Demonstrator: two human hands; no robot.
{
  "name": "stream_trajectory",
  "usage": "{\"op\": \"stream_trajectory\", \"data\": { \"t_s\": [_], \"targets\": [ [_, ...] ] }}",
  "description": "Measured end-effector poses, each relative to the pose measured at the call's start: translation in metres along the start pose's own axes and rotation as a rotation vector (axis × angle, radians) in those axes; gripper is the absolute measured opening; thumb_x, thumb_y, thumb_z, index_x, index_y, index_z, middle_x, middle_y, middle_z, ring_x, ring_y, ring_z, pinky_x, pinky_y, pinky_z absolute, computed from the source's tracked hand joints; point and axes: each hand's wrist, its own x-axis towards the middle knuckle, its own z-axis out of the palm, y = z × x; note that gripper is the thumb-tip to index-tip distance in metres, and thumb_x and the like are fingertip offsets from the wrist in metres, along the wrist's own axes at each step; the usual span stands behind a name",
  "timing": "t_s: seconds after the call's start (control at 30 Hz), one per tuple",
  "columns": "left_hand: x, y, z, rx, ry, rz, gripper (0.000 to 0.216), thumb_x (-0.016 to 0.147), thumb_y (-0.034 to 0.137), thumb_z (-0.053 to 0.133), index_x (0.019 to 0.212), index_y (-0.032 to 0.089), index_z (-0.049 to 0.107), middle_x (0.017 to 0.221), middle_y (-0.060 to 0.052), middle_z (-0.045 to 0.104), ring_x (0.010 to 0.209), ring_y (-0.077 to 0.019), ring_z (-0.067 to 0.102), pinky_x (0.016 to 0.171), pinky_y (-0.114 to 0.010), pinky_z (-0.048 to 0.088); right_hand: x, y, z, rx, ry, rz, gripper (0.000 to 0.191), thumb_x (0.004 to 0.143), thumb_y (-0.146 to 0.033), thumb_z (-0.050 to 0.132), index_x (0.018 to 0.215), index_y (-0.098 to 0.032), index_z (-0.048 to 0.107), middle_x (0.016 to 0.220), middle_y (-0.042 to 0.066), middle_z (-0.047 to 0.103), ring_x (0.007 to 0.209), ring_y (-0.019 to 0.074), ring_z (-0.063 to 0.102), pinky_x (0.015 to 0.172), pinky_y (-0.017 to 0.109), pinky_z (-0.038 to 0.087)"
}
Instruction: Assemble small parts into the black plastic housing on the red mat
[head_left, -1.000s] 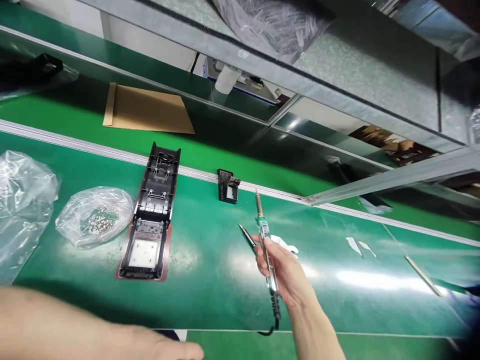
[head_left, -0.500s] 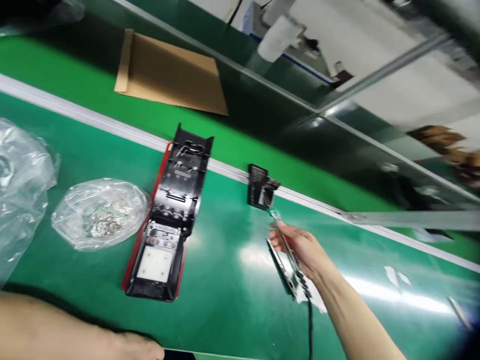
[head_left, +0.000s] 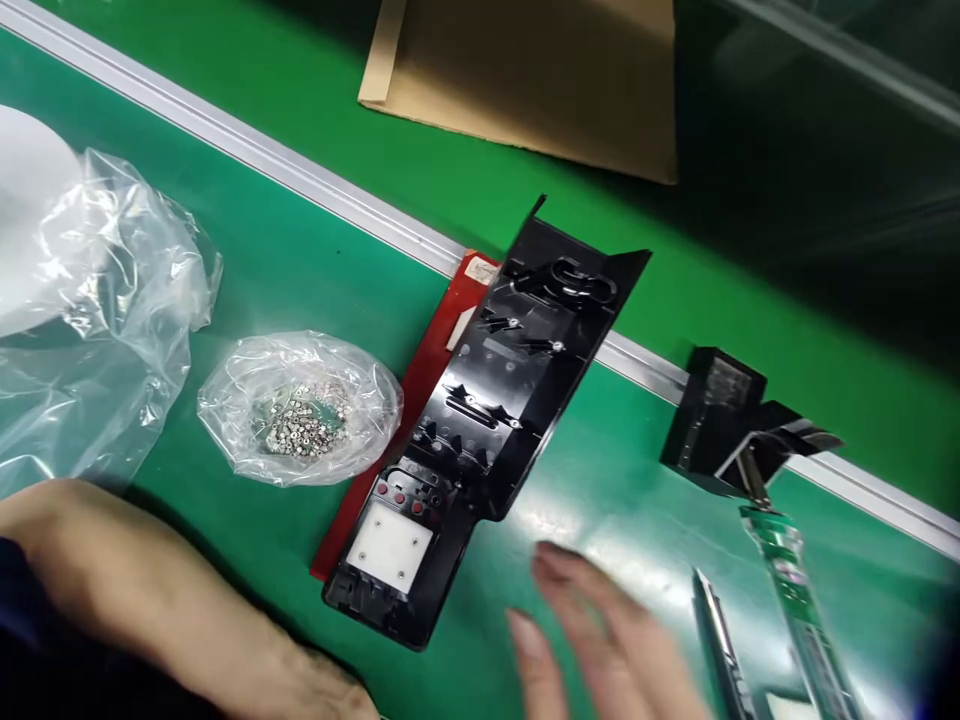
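My right hand point(head_left: 600, 640) hovers low over the green mat with fingers spread and nothing in it, blurred by motion. It is just right of the long black plastic housing point(head_left: 495, 400), which lies on a red backing and has a white pad at its near end. To the right, the soldering iron point(head_left: 795, 590) lies with its tip in the small black holder point(head_left: 720, 420), and metal tweezers point(head_left: 716, 630) lie beside it. My left forearm crosses the bottom left; my left hand point(head_left: 322, 685) is mostly cut off by the frame edge.
A small clear bag of metal screws point(head_left: 300, 410) sits left of the housing. A large crumpled plastic bag point(head_left: 105, 320) lies at far left. An aluminium rail point(head_left: 300, 180) runs diagonally across the bench, with a cardboard sheet point(head_left: 540, 70) beyond it.
My right hand has set the soldering iron down with its tip in the black holder and let go of it, then moved left toward the housing. The view has tilted down and closer.
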Motion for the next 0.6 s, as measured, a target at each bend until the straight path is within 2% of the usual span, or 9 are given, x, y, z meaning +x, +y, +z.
{"op": "stream_trajectory", "data": {
  "t_s": [0.03, 0.1, 0.17, 0.2, 0.3, 0.43, 0.53, 0.6],
  "targets": [
    [0.001, -0.004, 0.006, -0.031, 0.002, -0.007, 0.029, 0.077, 0.008, 0.054, 0.105, 0.013, 0.051, 0.122, -0.015, 0.054, 0.123, -0.0199, 0.045, 0.103, -0.025, 0.041, 0.0, -0.013, 0.015, 0.08, 0.042, 0.019, 0.017, 0.108, -0.018, 0.046, 0.113, -0.009, 0.06, 0.113, 0.011, 0.052, 0.095, 0.0236, 0.055, 0.084, 0.033, 0.045],
    [0.011, -0.012, 0.022, -0.039, -0.027, -0.042, 0.013, 0.073, 0.009, 0.056, 0.08, 0.02, 0.054, 0.104, -0.01, 0.062, 0.108, -0.02, 0.055, 0.09, -0.026, 0.048, -0.004, -0.031, 0.042, 0.132, 0.093, 0.104, 0.019, 0.109, -0.017, 0.042, 0.11, -0.008, 0.059, 0.113, 0.012, 0.051, 0.095, 0.0257, 0.054, 0.083, 0.036, 0.045],
    [0.022, -0.021, 0.039, -0.042, -0.074, -0.063, 0.022, 0.069, 0.008, 0.057, 0.059, 0.022, 0.042, 0.081, -0.006, 0.062, 0.09, -0.019, 0.06, 0.078, -0.025, 0.05, -0.006, -0.04, 0.06, 0.101, 0.091, 0.153, 0.021, 0.11, -0.017, 0.04, 0.113, -0.005, 0.057, 0.108, 0.014, 0.052, 0.09, 0.0266, 0.054, 0.077, 0.037, 0.044],
    [0.026, -0.025, 0.048, -0.039, -0.088, -0.077, 0.027, 0.068, 0.007, 0.057, 0.056, 0.022, 0.037, 0.077, -0.006, 0.061, 0.085, -0.0187, 0.06, 0.077, -0.025, 0.05, -0.006, -0.042, 0.066, 0.061, 0.074, 0.153, 0.022, 0.111, -0.016, 0.039, 0.116, -0.003, 0.055, 0.103, 0.014, 0.053, 0.084, 0.0258, 0.054, 0.073, 0.037, 0.043],
    [0.023, -0.035, 0.071, -0.025, -0.078, -0.102, 0.025, 0.07, 0.007, 0.055, 0.059, 0.021, 0.038, 0.088, -0.009, 0.062, 0.092, -0.019, 0.06, 0.085, -0.026, 0.049, 0.002, -0.043, 0.076, -0.073, 0.022, 0.116, 0.024, 0.11, -0.011, 0.035, 0.122, 0.003, 0.051, 0.083, 0.009, 0.052, 0.066, 0.0225, 0.051, 0.063, 0.035, 0.039],
    [0.005, -0.045, 0.097, 0.002, -0.016, -0.08, 0.007, 0.073, 0.012, 0.054, 0.072, 0.019, 0.051, 0.108, -0.012, 0.06, 0.114, -0.0206, 0.053, 0.099, -0.028, 0.044, 0.017, -0.041, 0.082, -0.204, -0.071, 0.063, 0.032, 0.104, -0.003, 0.025, 0.121, 0.004, 0.051, 0.073, 0.006, 0.045, 0.062, 0.0223, 0.046, 0.061, 0.036, 0.035],
    [-0.003, -0.047, 0.102, 0.049, -0.011, -0.056, 0.006, 0.07, 0.013, 0.056, 0.072, 0.018, 0.054, 0.105, -0.013, 0.06, 0.114, -0.0235, 0.053, 0.091, -0.029, 0.049, 0.02, -0.041, 0.087, -0.271, -0.153, 0.035, 0.038, 0.098, 0.001, 0.021, 0.122, 0.004, 0.05, 0.078, 0.008, 0.045, 0.065, 0.0235, 0.046, 0.063, 0.036, 0.035],
    [-0.005, -0.044, 0.096, 0.051, -0.02, -0.031, 0.007, 0.07, 0.011, 0.054, 0.069, 0.018, 0.054, 0.097, -0.012, 0.061, 0.107, -0.0223, 0.057, 0.084, -0.027, 0.051, 0.02, -0.043, 0.088, -0.318, -0.193, 0.036, 0.038, 0.097, 0.002, 0.023, 0.122, 0.004, 0.05, 0.078, 0.008, 0.043, 0.065, 0.0235, 0.044, 0.063, 0.036, 0.034]
  ]
}}
